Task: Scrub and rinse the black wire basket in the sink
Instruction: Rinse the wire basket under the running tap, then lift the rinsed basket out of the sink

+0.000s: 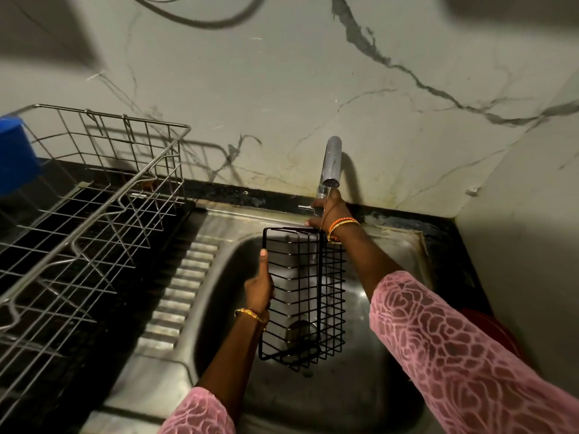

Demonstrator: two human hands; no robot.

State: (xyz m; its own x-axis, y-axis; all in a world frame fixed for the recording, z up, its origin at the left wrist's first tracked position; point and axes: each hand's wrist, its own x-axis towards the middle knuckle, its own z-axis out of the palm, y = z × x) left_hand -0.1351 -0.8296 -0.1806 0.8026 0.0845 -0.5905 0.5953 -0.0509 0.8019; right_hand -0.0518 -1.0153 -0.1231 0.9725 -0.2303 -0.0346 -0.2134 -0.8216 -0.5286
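The black wire basket (308,296) hangs upright over the steel sink (219,264), long side vertical. My left hand (259,286) grips its left edge, thumb pointing up along the wire. My right hand (327,211) reaches past the basket's top right corner and is closed around the tap handle (305,207) at the base of the chrome tap (330,164). A thin stream of water (324,211) falls from the spout onto the basket's top edge. The sink drain (299,332) shows through the basket's wires.
A large steel wire dish rack (94,195) stands on the black counter left of the sink, with a blue container (15,155) behind it. The ribbed drainboard (181,283) lies between rack and basin. A marble-pattern wall rises behind. A red object (492,330) sits at the right.
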